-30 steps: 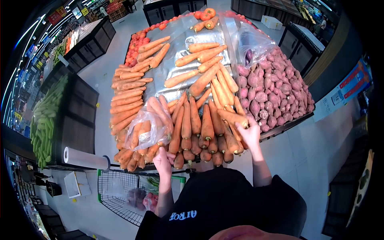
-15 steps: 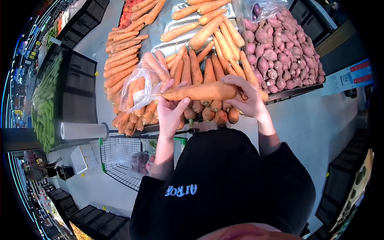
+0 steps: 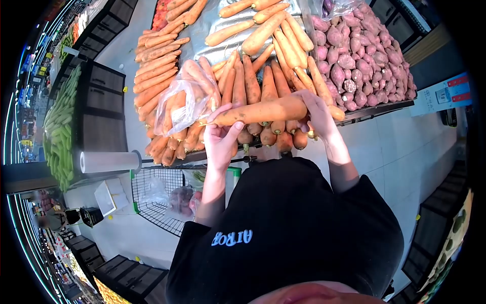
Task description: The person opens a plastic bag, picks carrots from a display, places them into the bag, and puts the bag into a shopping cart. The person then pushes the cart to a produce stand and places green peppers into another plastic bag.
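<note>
The only text which could be read with some confidence stood on the black shirt [image 3: 304,223] of the person. It was white lettering [image 3: 232,238] on the chest, and from this camera it appeared upside down. The first letters were "AI", and after them came what seemed to be "RO"; the end was lost near a fold, so I could not tell the full word. Near the right edge, beside the sweet potatoes [image 3: 357,63], there was a pale sign [image 3: 440,96] with red blocks and small dark marks, but its characters were too small and blurred to be read.
</note>
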Demonstrator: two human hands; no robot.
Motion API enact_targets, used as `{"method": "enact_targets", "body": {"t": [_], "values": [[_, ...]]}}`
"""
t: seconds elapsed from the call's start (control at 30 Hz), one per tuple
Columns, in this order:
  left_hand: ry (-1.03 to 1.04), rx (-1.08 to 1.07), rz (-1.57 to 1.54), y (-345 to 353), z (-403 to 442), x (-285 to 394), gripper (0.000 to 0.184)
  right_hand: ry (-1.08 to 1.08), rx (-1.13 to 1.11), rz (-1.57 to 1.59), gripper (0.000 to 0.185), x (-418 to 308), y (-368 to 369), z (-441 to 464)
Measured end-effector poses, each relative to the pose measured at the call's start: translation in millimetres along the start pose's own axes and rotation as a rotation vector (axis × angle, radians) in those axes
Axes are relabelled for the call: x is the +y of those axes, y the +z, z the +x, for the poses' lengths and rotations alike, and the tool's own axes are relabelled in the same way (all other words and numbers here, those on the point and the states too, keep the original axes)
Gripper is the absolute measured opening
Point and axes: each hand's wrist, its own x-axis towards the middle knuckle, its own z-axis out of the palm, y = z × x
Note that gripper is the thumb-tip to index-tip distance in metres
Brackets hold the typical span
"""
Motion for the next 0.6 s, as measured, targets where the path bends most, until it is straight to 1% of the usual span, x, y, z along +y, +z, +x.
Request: {"method": "enact_targets", "body": {"t": [0.07, 0.17, 0.27, 0.33, 0.37, 0.4, 0.43, 0.47, 0.5, 0.53, 0.6], "values": [[0.001, -0.002, 0.011, -1, -1, -1, 0.043, 0.066, -0.044, 0.056, 0.048, 2, -1, -1], [-0.014, 0.027, 0.017, -2, -2, 0, 0.042, 0.081, -0.027, 0.036, 0.053, 6, 2, 0], [-0.038, 0.053, 0.004, -2, -3, 1, 0.040, 0.085, -0.045, 0.102, 0.050, 2, 4, -2], [-0.037, 0.079, 0.002, -4, -5, -1, 0.037, 0.015, -0.041, 0.176, 0.046, 0, 8, -5], [-0.100, 0.090, -0.096, -8, -6, -3, 0.036, -0.018, -0.046, 0.214, 0.044, -2, 10, -7], [-0.156, 0.103, -0.196, -11, -5, -7, 0.035, -0.034, -0.116, 0.214, 0.032, -10, 9, -6], [-0.212, 0.118, -0.297, -14, -5, -9, 0.035, -0.155, -0.128, 0.219, 0.034, -15, 18, -9], [-0.258, 0.127, -0.411, -11, -6, -14, 0.033, -0.275, -0.140, 0.227, 0.042, -18, 27, -10], [-0.336, 0.127, -0.535, -7, -8, -16, 0.033, -0.395, -0.252, 0.232, 0.059, -16, 30, -5], [-0.412, 0.121, -0.660, -2, -9, -19, 0.034, -0.389, -0.211, 0.164, 0.058, -11, 41, -1], [-0.475, 0.015, -0.794, 3, -11, -32, 0.037, -0.388, -0.121, 0.026, 0.057, 2, 71, 5]]}}
